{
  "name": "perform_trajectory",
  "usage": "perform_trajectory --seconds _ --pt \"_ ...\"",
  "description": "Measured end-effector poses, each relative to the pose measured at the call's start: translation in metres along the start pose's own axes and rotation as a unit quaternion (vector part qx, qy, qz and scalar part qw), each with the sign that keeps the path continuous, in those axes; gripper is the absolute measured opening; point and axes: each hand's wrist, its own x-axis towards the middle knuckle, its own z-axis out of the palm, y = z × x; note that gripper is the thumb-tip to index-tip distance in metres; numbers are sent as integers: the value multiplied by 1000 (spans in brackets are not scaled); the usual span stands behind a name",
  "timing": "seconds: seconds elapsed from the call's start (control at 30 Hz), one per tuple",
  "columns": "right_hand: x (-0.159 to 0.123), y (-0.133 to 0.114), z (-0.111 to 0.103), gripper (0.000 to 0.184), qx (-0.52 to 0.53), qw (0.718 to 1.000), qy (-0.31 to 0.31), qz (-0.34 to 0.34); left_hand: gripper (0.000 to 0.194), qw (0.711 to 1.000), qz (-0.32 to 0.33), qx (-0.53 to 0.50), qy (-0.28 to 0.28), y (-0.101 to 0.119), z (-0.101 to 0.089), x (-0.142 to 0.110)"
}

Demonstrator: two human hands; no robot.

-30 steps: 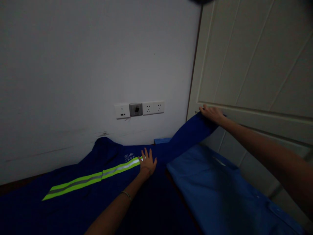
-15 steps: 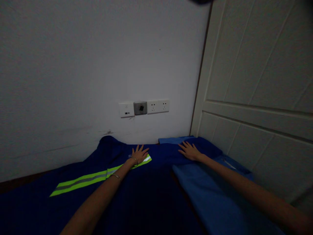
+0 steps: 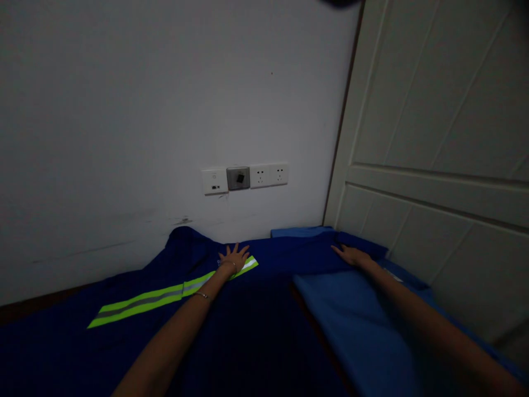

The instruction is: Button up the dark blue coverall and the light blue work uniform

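A dark blue work jacket lies spread out, with a yellow-green and silver reflective stripe across its chest. My left hand rests flat on the chest, fingers spread, over the right end of the stripe. It wears a ring-like bracelet at the wrist, and another sits farther up the forearm. Out on the jacket's right sleeve lies my right hand, with fingers stretched toward the left and some of them hidden. Lighter blue cloth shows beneath and in front of the sleeve.
Behind the jacket rises a white wall with scuff marks and a row of sockets. A grey boxed switch plate sits among them. At the right stands a pale panelled door, close to the sleeve's end.
My right hand has slid to the right along the sleeve, toward the door, and its fingers are less spread. My left hand stays on the chest. The view has shifted slightly.
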Motion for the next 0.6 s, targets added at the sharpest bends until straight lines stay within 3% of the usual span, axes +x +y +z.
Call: perform_trajectory --seconds 0.07,0.17,0.27,0.33,0.43,0.6 --pt "-5 -6 -6 65 -21 999 15 -20 46 998 18 27 50 9 -8 -10" --pt "-21 -23 -13 46 -35 997 29 -66 36 985 119 44 120 31 -19 -35" --pt "-42 -42 -19 34 -27 987 44 -152 28 967 230 40 102 61 -23 -66" --pt "-54 -53 -25 34 -12 972 68 -225 27 960 267 31 74 82 -20 -83" --pt "-62 -68 -33 34 25 953 86 -289 28 962 267 28 45 109 -13 -98" --pt "-60 -72 -38 28 57 932 18 -357 28 979 196 49 39 127 -6 -100"
